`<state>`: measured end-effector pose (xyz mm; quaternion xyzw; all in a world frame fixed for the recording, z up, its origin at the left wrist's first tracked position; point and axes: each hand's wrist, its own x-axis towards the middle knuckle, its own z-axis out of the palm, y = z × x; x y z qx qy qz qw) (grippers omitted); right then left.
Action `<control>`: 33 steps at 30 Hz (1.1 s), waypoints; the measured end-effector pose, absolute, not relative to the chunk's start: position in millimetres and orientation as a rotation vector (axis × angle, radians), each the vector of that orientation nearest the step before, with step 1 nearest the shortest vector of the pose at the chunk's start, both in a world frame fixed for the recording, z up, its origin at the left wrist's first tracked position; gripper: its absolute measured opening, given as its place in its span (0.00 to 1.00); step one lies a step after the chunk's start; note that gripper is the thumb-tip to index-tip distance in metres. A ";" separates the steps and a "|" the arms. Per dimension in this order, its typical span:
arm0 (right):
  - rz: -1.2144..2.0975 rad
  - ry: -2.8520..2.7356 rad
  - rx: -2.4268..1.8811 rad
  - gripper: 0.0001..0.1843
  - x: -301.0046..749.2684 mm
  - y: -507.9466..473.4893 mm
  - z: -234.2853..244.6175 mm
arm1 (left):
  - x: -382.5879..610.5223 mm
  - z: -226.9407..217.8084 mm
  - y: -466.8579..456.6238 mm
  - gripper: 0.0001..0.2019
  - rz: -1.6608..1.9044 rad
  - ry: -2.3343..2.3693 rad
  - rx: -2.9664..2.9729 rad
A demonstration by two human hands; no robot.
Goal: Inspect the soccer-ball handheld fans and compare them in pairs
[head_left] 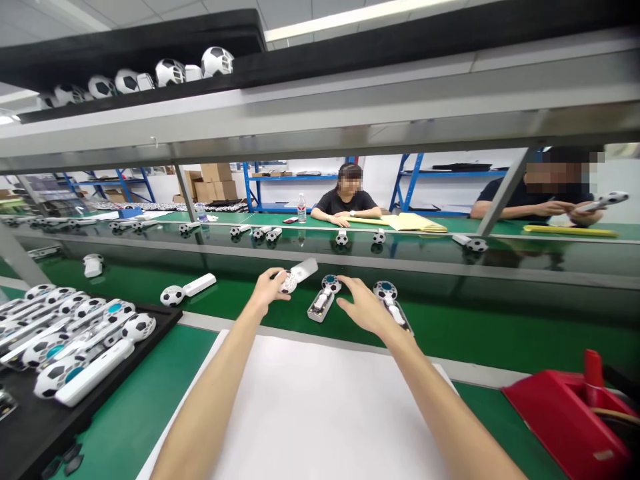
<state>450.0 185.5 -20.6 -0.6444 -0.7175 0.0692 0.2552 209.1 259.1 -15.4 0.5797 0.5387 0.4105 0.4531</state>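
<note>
My left hand (pixel 270 290) is closed around the ball-shaped head of a soccer-ball-patterned handheld device (pixel 304 270), whose white handle points up and right. My right hand (pixel 363 303) has thumb and fingers apart. Its fingertips are at the round head of an opened device (pixel 321 305), which lies on the green surface with its handle's inside showing; whether they touch it is unclear. Just right of that hand lies another opened device (pixel 385 291), partly hidden by my wrist. Below my forearms is a large white sheet (pixel 330 413).
A black tray (pixel 165 321) of similar devices stands at left. One closed device (pixel 200 285) lies near it. At right sits a red bin (pixel 555 413). A shelf (pixel 350 100) spans overhead. Across the line sit two people (pixel 345 200), one holding a device.
</note>
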 end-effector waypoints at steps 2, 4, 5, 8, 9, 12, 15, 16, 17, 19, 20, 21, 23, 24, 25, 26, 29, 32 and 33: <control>0.088 -1.923 -1.687 0.40 442.6 186.0 -21.2 | 201.5 8.6 248.1 0.21 1.030 1.185 1.366; -0.156 -1.888 -1.581 0.44 436.7 185.8 -19.4 | 196.6 29.8 232.4 0.19 1.034 1.051 1.338; -0.329 -1.862 -1.495 0.42 435.2 185.3 -17.4 | 195.8 38.6 223.3 0.17 1.028 0.976 1.316; -0.810 -1.701 -1.145 0.32 439.2 182.6 -7.8 | 200.6 57.7 195.7 0.16 0.963 0.730 1.226; -0.891 -1.647 -1.055 0.30 443.0 181.6 -4.3 | 203.8 61.8 188.3 0.17 0.934 0.681 1.213; -0.913 -1.636 -0.973 0.23 455.9 178.4 3.3 | 211.8 66.4 180.3 0.25 0.923 0.704 1.302; -0.638 -1.584 -1.195 0.20 462.0 173.6 8.2 | 209.5 55.8 199.9 0.33 0.992 1.093 1.625; -0.487 -1.495 -1.298 0.21 462.0 171.4 10.8 | 205.2 48.7 211.9 0.32 0.990 1.330 1.757; -0.302 -1.382 -1.366 0.22 461.7 168.8 14.5 | 198.7 40.2 225.3 0.29 0.982 1.516 1.805; 0.111 -1.155 -1.313 0.22 461.8 163.0 25.3 | 178.5 21.2 252.4 0.19 0.947 1.747 1.841; 0.301 -1.062 -1.207 0.20 463.2 159.8 32.1 | 164.7 11.5 264.4 0.18 0.917 1.864 1.858; 0.454 -0.979 -1.090 0.18 465.6 156.5 39.3 | 149.2 2.2 274.4 0.19 0.881 1.970 1.868; 0.634 -0.823 -0.938 0.13 473.1 150.1 53.3 | 115.9 -14.7 288.6 0.21 0.800 2.140 1.872; 0.678 -0.744 -0.913 0.11 477.5 147.2 59.4 | 100.2 -22.2 293.4 0.21 0.759 2.208 1.863; 0.707 -0.669 -0.899 0.09 481.6 144.5 64.4 | 86.6 -29.1 297.2 0.21 0.723 2.260 1.853; 0.725 -0.608 -0.887 0.08 485.2 142.2 68.3 | 75.7 -35.5 300.6 0.20 0.694 2.295 1.846; 0.746 -0.574 -0.828 0.10 490.4 136.4 74.4 | 60.8 -50.1 309.7 0.19 0.698 2.321 1.871; 0.769 -0.663 -0.766 0.16 488.1 131.3 75.9 | 62.4 -54.4 313.4 0.20 0.833 2.223 1.965; 0.776 -0.698 -0.741 0.18 486.2 129.5 76.2 | 63.3 -53.3 312.1 0.22 0.892 2.175 1.991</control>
